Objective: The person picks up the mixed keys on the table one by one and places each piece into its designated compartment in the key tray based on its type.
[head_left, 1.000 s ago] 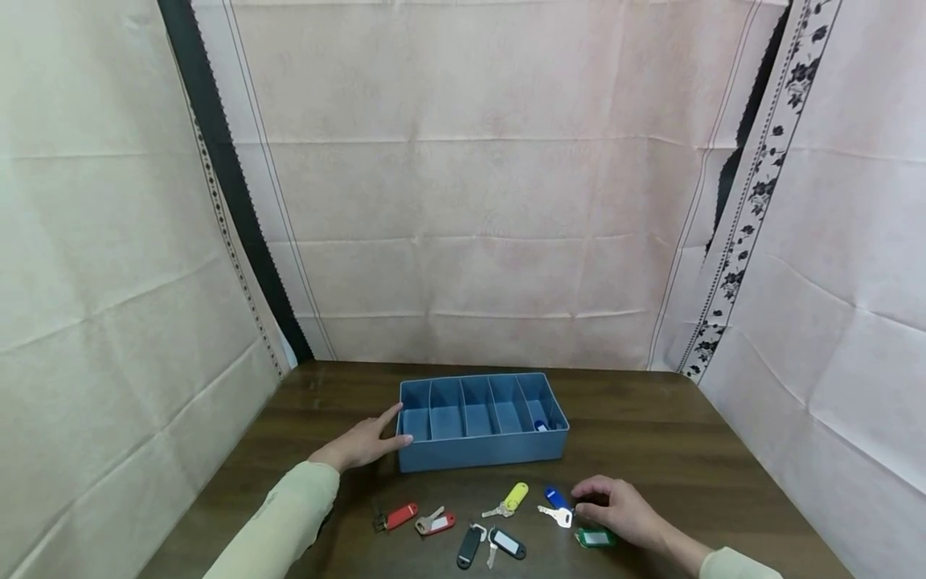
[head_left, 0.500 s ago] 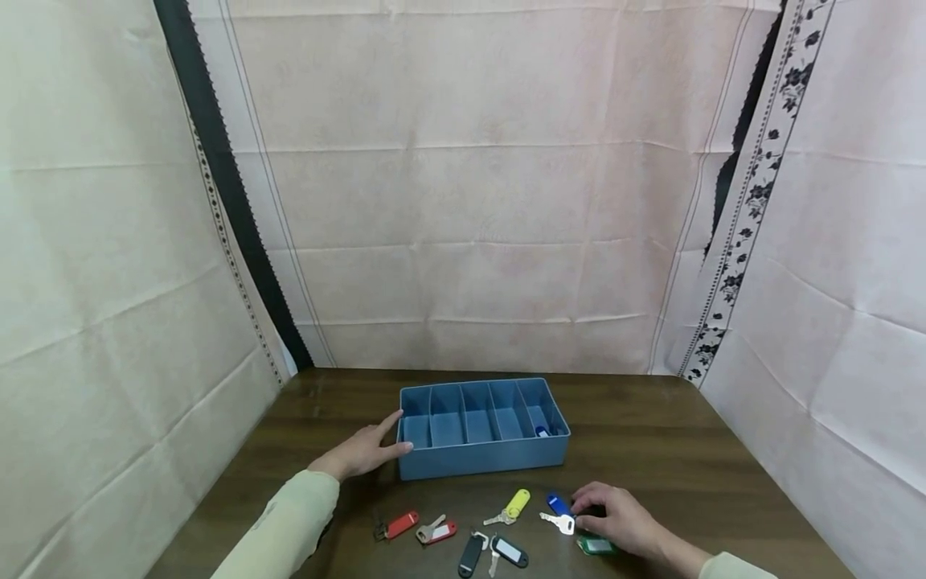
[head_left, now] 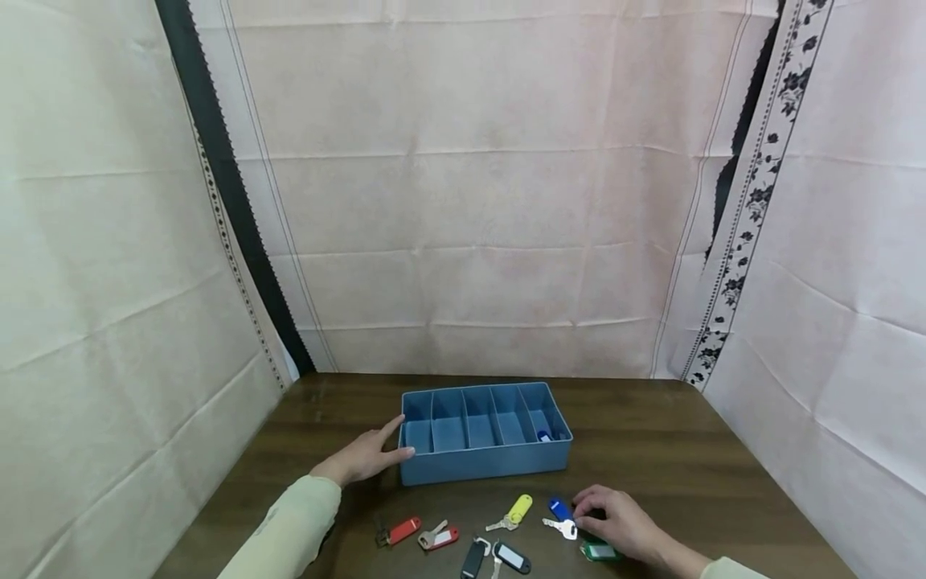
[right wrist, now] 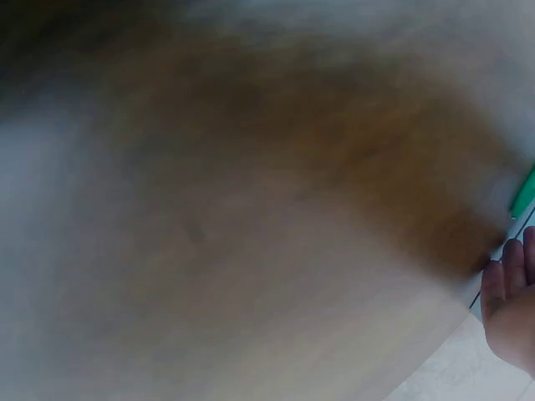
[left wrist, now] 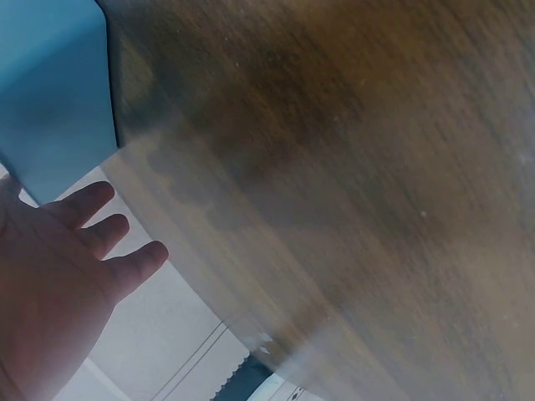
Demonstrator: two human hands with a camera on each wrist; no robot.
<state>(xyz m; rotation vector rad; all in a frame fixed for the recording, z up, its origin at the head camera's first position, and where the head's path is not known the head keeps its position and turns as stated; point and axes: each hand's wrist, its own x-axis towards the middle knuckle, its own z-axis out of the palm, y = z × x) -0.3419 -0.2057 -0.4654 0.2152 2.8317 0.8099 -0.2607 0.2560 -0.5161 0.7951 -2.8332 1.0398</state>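
Observation:
My left hand (head_left: 362, 457) rests at the left end of a blue divided box (head_left: 485, 461), index finger and thumb spread along its rim. In the left wrist view, the other fingers of the left hand (left wrist: 63, 267) extend beside the box (left wrist: 58, 100). My right hand (head_left: 618, 519) has its thumb and fingertips together at the ring end of a key (head_left: 564, 527) with a blue tag (head_left: 559, 509), which lies on the table. A green key tag (head_left: 599, 552) lies just under that hand. The right wrist view is mostly blurred; part of the right hand (right wrist: 512, 313) shows at its edge.
A yellow-tagged key (head_left: 519, 507), two red-tagged ones (head_left: 403, 530) and two black-tagged ones (head_left: 512, 557) lie on the brown table (head_left: 651, 450) before the box. A blue tag (head_left: 544, 437) sits in the rightmost compartment. Pale cloth (head_left: 463, 193) hangs around the table.
The right hand's fingertips have drawn closer together at the blue-tagged key. The left hand stays at the box. The head view has tilted slightly upward.

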